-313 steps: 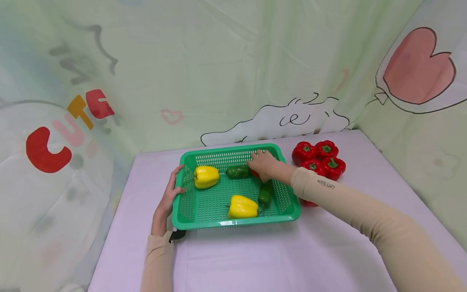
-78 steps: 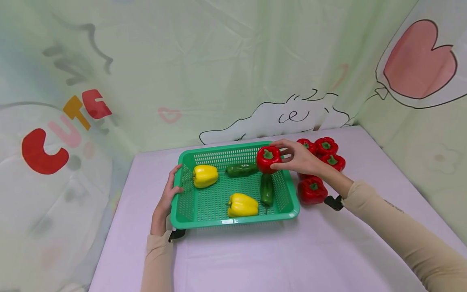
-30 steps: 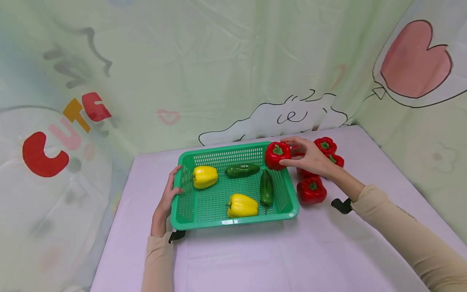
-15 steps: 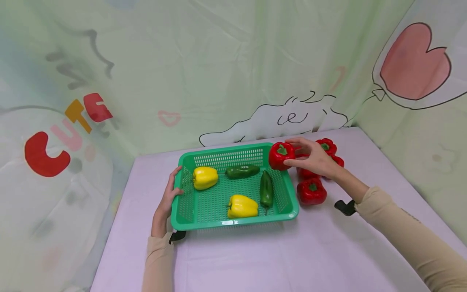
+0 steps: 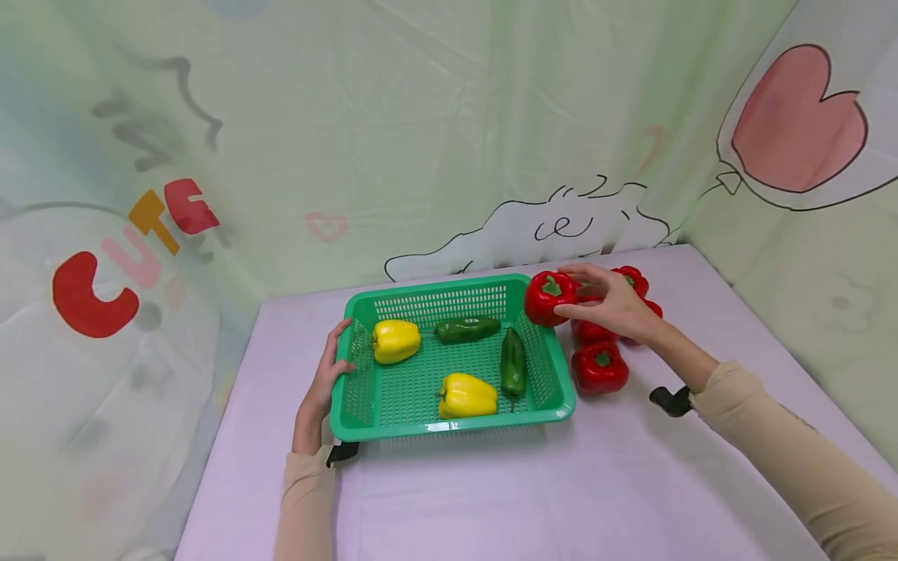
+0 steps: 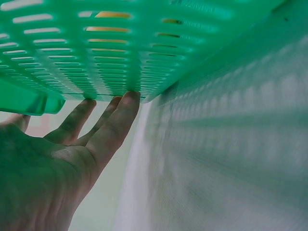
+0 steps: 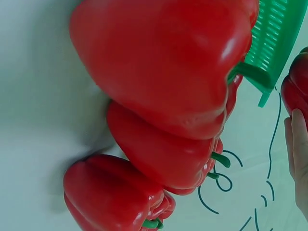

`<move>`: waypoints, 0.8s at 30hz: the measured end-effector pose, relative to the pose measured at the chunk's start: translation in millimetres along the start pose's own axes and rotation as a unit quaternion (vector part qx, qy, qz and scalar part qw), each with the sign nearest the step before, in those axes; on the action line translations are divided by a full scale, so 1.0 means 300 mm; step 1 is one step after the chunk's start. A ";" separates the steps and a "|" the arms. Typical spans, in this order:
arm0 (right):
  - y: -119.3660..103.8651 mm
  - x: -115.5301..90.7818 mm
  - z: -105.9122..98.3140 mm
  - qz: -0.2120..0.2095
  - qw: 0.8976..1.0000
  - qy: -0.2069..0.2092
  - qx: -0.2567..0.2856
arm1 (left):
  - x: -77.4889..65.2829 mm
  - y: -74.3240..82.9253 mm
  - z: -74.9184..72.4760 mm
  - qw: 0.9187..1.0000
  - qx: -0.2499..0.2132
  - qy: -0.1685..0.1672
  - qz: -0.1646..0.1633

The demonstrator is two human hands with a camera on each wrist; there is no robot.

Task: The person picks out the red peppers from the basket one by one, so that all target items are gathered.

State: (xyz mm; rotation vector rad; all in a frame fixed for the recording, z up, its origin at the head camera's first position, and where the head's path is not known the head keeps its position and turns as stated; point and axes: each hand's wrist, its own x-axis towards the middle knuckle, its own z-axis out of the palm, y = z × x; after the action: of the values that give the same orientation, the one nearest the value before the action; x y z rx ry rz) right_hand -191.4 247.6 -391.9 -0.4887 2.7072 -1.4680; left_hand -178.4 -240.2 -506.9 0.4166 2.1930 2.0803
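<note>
My left hand (image 5: 323,380) grips the left side of a green plastic basket (image 5: 449,427), thumb over the rim; the left wrist view shows fingertips against its slotted wall. My right hand (image 5: 617,305) holds a red bell pepper (image 5: 543,305) between thumb and fingers, above the basket's back right corner, stem facing me. Inside the basket lie two yellow bell peppers, one at the left (image 5: 396,341) and one at the front (image 5: 468,396). Two long green peppers lie there too, one at the back (image 5: 466,329) and one on the right (image 5: 513,365).
Several red bell peppers (image 5: 600,368) stand grouped on the pale purple table (image 5: 449,499), right of the basket and partly behind my right hand. A printed curtain (image 5: 435,156) hangs behind the table. Black wrist mounts (image 5: 671,401) jut from the sleeves.
Earliest, my right hand was down inside the basket over something red. It since lifted the red bell pepper and moves it slowly right, to the rim. My left hand stays on the basket.
</note>
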 end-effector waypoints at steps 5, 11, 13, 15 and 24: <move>0.002 -0.012 -0.010 -0.005 1.000 0.001 0.000 | 0.000 0.003 0.003 1.000 -0.002 -0.001 0.002; 0.008 -0.019 -0.018 0.032 0.999 0.005 -0.002 | 0.001 0.001 0.001 1.000 0.000 -0.002 0.004; 0.007 -0.022 -0.021 0.043 0.999 0.007 -0.002 | 0.001 0.001 0.001 1.000 -0.001 -0.003 0.005; 0.006 -0.025 -0.024 0.049 0.999 0.008 -0.004 | 0.002 0.001 0.000 1.000 0.000 -0.003 0.005; 0.017 -0.026 -0.035 0.043 0.999 0.009 -0.004 | 0.001 -0.001 0.000 1.000 0.003 0.001 0.000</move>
State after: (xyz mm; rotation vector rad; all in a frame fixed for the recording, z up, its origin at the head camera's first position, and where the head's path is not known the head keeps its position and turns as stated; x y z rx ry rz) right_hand -187.2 261.0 -391.2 -0.3551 2.7123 -1.4482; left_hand -178.9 -240.2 -507.2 0.4162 2.2019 2.0751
